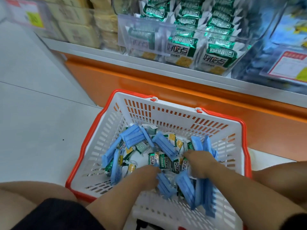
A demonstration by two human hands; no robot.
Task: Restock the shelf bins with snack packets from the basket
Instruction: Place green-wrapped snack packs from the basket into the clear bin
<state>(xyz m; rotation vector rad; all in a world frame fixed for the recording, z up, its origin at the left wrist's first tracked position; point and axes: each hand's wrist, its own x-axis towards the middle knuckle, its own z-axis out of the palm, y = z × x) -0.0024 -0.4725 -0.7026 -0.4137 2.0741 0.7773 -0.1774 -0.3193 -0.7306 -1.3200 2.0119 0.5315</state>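
A white basket [174, 113] with an orange rim sits on the floor in front of me. Inside lie several green-and-white snack packets [163, 161] mixed with several blue packets [132, 136]. Both hands are down in the pile. My left hand [146, 175] rests on the packets near the middle, fingers curled into them. My right hand [201, 163] presses on green packets at the right; its fingertips are buried, so its grip is unclear. Above, a clear shelf bin [146, 25] holds stacked green-and-white packets [182, 45].
The shelf has a white ledge and an orange base panel [149, 83]. A bin of tan packets [79, 27] stands at left, a bin of blue packets [259, 63] with a price label at right. My knees flank the basket on the pale floor [33, 113].
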